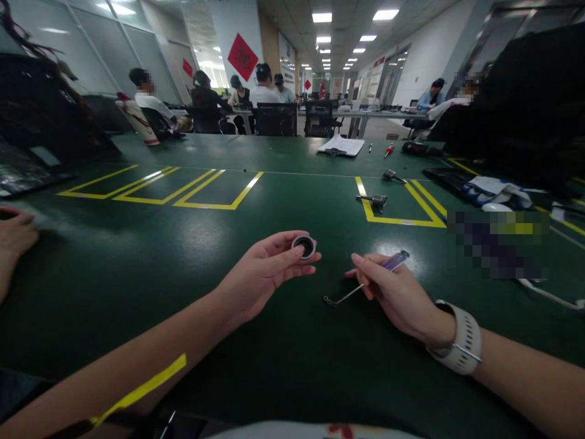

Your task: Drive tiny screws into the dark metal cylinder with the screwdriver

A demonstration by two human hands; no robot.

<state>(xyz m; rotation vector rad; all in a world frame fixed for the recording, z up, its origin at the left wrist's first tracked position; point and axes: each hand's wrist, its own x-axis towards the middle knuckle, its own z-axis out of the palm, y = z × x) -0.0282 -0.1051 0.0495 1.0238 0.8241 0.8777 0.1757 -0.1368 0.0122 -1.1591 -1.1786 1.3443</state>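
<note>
My left hand (278, 262) pinches a short metal ring (310, 247) with a dark hollow centre, its opening turned towards me and the thumb at its rim. To the right, my right hand (384, 283) grips a screwdriver (397, 260) by its translucent purplish handle. The thin shaft slants down to the left, and its tip is at a few small dark ring-shaped parts (328, 300) on the green table (283, 366). Whether the tip touches them I cannot tell. The metal ring is held above the table, apart from the screwdriver.
Two metal parts with shafts (375, 201) (392, 176) lie by a yellow-taped area. Farther back are a clipboard with paper (342, 146), a red screwdriver (389, 150) and a dark power tool (420, 149). Gloves (500, 190) lie right. Another person's hand (17, 235) rests at left.
</note>
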